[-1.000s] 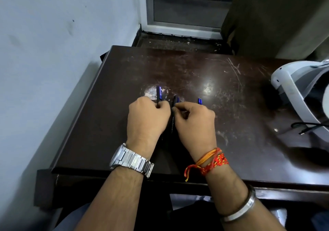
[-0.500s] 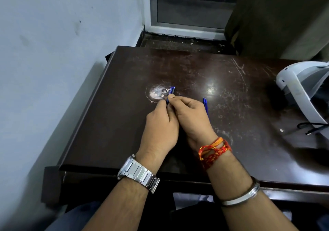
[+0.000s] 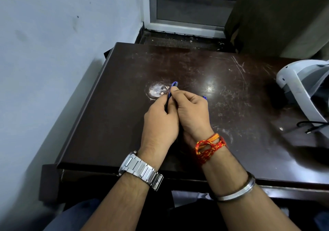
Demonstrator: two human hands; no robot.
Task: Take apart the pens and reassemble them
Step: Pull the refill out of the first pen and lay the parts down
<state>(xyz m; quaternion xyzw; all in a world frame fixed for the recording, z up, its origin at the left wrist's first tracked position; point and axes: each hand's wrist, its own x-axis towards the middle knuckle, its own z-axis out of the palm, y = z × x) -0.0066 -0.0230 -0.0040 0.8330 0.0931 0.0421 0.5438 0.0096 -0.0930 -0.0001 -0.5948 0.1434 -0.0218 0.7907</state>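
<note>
A dark, scratched wooden table stands in a corner beside a pale wall. Near its middle the left hand is closed around the barrel of a blue pen, and the right hand pinches its far end – a second blue pen shows just behind the right knuckles. To do this well, I think the barrel should be kept steady while the far end is twisted or pulled straight. No container is visible, so small parts could roll away.
</note>
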